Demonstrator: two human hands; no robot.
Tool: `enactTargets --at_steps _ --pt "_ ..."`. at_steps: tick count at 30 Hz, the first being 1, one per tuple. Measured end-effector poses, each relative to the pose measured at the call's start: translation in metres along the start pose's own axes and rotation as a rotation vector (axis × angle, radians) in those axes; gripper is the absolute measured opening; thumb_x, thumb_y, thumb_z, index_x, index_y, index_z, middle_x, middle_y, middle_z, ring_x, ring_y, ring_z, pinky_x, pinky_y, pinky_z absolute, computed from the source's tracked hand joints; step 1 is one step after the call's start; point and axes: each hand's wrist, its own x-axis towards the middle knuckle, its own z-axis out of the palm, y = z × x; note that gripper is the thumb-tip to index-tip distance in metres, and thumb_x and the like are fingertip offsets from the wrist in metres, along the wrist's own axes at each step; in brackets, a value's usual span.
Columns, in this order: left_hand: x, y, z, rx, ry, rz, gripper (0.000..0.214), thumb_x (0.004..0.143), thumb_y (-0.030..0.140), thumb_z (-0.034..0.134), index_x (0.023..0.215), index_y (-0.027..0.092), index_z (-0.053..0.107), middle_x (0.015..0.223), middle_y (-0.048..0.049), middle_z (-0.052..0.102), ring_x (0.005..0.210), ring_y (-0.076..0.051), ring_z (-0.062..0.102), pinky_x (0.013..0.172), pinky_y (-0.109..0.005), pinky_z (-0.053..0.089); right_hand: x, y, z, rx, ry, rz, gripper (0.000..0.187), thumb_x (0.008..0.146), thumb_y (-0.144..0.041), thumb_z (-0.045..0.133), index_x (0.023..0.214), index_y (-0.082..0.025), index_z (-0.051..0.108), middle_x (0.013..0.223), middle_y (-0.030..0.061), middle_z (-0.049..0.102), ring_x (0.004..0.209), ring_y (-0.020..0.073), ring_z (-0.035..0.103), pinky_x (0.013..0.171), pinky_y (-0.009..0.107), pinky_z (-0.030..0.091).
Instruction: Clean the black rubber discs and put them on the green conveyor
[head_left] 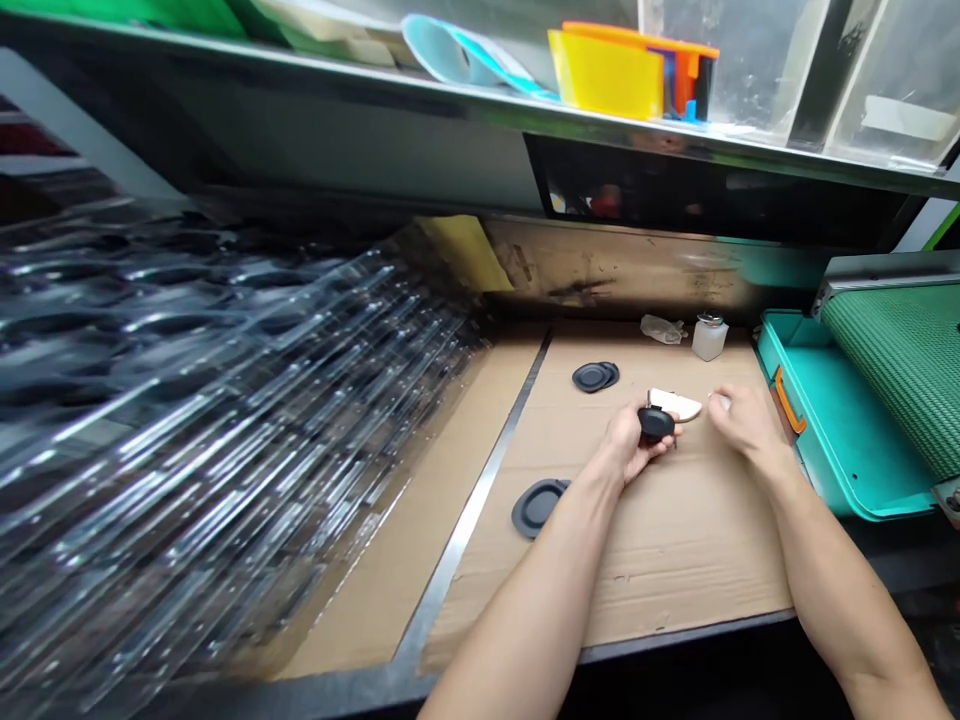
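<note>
Head view: black round piece (656, 423) gripped in my left hand (630, 435)

My left hand is closed around the black piece, raised over the cardboard (675, 570) with its round face turned up toward me. Just beyond it sits a white half-oval piece (675, 404); I cannot tell whether my left fingers hold that too or whether it rests on the cardboard. My right hand (744, 422) is apart from the black piece, its fingers curled in. Something pale shows at the fingertips, but I cannot tell whether I am gripping it.

I judge the step in hand to be close work on this one part, the left hand steadying it and the right free to act. The next move seems to call for a firm left grip, the face kept level, and a light, exact touch from the right.

Two overlapping black pieces (592, 377) lie farther back, and another dark piece (536, 508) lies beside my left forearm. Beyond my right hand stands a translucent bottle (709, 338); to the right is a turquoise bin (847, 420).
</note>
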Motion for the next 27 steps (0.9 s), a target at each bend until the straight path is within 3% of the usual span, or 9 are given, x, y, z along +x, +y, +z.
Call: enactTargets --at_steps 3,5,8,12,16,21,27 --pt "-0.003 0.012 -0.008 -0.261 -0.057 -0.135 0.04 0.098 0.029 0.035 0.105 0.001 0.063 0.068 -0.0149 0.065 0.042 -0.011 0.054 0.034 -0.016 0.043 0.006 0.015 0.0 -0.12 -0.046 0.153 0.034 0.093 -0.039 0.052 0.094 -0.018 0.078 0.094 0.019 0.074 0.088 0.0313 0.068 0.076 0.037 0.044" --pt "-0.005 0.017 -0.01 -0.347 -0.058 -0.167 0.04 0.098 0.028 0.034 0.11 0.001 0.061 0.07 -0.0141 0.064 0.043 -0.01 0.054 0.035 -0.015 0.044 0.009 0.018 0.004 -0.151 0.014 0.128 0.039 0.096 -0.043 0.05 0.101 -0.017 0.078 0.101 0.0213 0.073 0.099 0.0347 0.065 0.083 0.042 0.045" --pt "-0.005 0.018 -0.011 -0.373 -0.062 -0.179 0.041 0.099 0.028 0.033 0.113 0.0 0.06 0.071 -0.0142 0.064 0.044 -0.01 0.055 0.035 -0.015 0.045 0.008 0.01 0.016 -0.128 0.162 -0.05 0.043 0.1 -0.04 0.044 0.127 -0.019 0.069 0.133 0.0182 0.064 0.122 0.0347 0.054 0.098 0.046 0.042" --pt "-0.004 0.017 -0.01 -0.359 -0.078 -0.16 0.042 0.1 0.029 0.031 0.11 0.0 0.059 0.071 -0.0148 0.064 0.044 -0.011 0.056 0.036 -0.015 0.046 0.002 -0.009 0.035 -0.072 0.088 -0.329 0.046 0.101 -0.034 0.044 0.145 -0.029 0.055 0.158 0.0094 0.043 0.135 0.0325 0.042 0.107 0.048 0.035" --pt "-0.003 0.016 -0.01 -0.361 -0.071 -0.14 0.04 0.1 0.03 0.032 0.106 0.002 0.059 0.068 -0.0139 0.064 0.044 -0.011 0.056 0.036 -0.015 0.046 -0.002 -0.019 0.047 -0.038 -0.016 -0.428 0.042 0.104 -0.037 0.042 0.143 -0.032 0.055 0.153 0.009 0.048 0.13 0.03 0.045 0.104 0.046 0.037" --pt "-0.005 0.016 -0.007 -0.353 -0.065 -0.136 0.041 0.101 0.031 0.031 0.108 0.002 0.06 0.068 -0.0138 0.065 0.044 -0.012 0.056 0.036 -0.016 0.046 0.0 -0.018 0.049 0.0 -0.002 -0.391 0.037 0.104 -0.042 0.043 0.135 -0.034 0.062 0.128 0.0088 0.061 0.116 0.027 0.051 0.096 0.04 0.039" --pt "-0.005 0.016 -0.008 -0.364 -0.087 -0.149 0.044 0.101 0.031 0.03 0.111 0.001 0.06 0.071 -0.0154 0.066 0.046 -0.012 0.057 0.037 -0.017 0.048 0.0 -0.012 0.045 0.054 0.004 -0.303 0.039 0.098 -0.043 0.053 0.133 -0.028 0.063 0.112 0.01 0.061 0.104 0.0258 0.054 0.094 0.036 0.042"
